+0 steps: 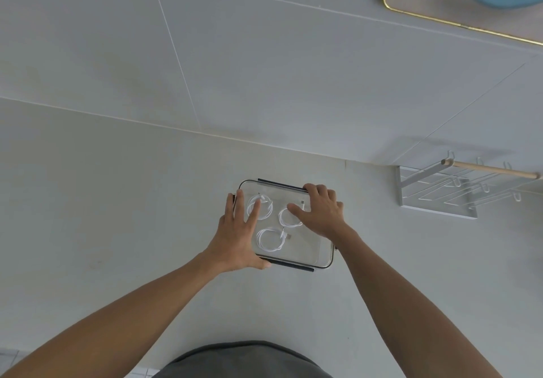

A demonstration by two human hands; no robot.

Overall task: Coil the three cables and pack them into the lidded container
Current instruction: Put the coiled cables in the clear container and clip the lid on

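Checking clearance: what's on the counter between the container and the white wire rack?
Nothing. In the head view, the counter between the container and the white wire rack is bare.

The pale worktop (117, 201) meets a tiled wall. A clear lidded container (324, 260) sits on it. A white wire rack (435, 201) stands well apart, to the right.

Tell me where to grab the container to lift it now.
Grip the container by its two short ends, one hand from each side. It lies flat with a clear lid on top, and dark clips run along the long edges. The left hand and right hand rest flat on the lid, so slide them outward.
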